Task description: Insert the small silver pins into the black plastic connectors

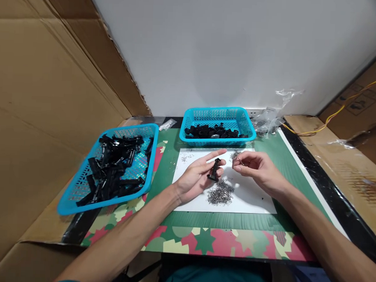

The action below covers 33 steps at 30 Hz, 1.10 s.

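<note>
My left hand is turned palm up over the white sheet, its fingers closed on a slim black plastic part with wider ends. Just to the right, my right hand pinches thumb and forefinger together. Whatever sits at those fingertips is too small to name. Below the hands lies a heap of small metal springs or clips. A smaller metal pile shows behind the right fingertips, and a few thin pieces are scattered at the sheet's far left.
On the left, a blue basket holds long black parts. Another blue basket at the back contains smaller black pieces. Clear plastic bags lie beside it near a wall socket. Cardboard walls off the left side; a yellow cable runs at right.
</note>
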Available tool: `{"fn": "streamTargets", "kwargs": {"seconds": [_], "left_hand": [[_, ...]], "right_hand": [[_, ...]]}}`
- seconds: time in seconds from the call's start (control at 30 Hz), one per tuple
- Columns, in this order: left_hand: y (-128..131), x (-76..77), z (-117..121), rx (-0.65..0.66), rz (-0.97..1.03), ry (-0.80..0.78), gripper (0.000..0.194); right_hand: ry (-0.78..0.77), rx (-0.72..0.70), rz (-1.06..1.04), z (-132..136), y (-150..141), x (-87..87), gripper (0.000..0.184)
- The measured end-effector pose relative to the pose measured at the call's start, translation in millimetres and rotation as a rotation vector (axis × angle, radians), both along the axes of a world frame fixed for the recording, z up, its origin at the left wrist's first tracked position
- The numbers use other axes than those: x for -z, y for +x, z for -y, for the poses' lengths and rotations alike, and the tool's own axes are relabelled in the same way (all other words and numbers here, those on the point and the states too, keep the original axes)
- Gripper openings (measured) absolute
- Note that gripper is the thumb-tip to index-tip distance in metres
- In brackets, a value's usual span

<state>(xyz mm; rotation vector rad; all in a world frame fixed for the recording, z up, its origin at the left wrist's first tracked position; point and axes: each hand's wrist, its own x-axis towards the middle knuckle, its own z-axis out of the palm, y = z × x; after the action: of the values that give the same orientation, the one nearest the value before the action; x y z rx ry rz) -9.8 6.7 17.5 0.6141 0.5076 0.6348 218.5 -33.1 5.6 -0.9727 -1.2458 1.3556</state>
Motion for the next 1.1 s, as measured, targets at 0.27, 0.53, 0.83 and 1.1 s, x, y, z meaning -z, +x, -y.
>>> {"fn": "streamTargets", "kwargs": {"seconds": [0.27,0.53,0.83,1.1], "left_hand": [[2.7,2.5,1.9,0.009,0.027,0.066,0.033],[3.1,-1.7,4.6,-0.01,-0.012,0.061,0.026],[8.5,-1.5,9.4,0.018,-0.207,0.28,0.028],[8.8,3.0,11.1,0.01,-0.19,0.255,0.029]], "right_hand": [[-0.026,0.028,-0.024,2.3,-2.8,-0.2,0.022],[0.067,0.081,0.113,5.5,-8.5,-5.8,0.02],[0.324,0.133,0.214,9.8,-11.4,-0.3,0.008],[0.345,0.112,0.256,13.7,-14.6,-4.6,0.007]]}}
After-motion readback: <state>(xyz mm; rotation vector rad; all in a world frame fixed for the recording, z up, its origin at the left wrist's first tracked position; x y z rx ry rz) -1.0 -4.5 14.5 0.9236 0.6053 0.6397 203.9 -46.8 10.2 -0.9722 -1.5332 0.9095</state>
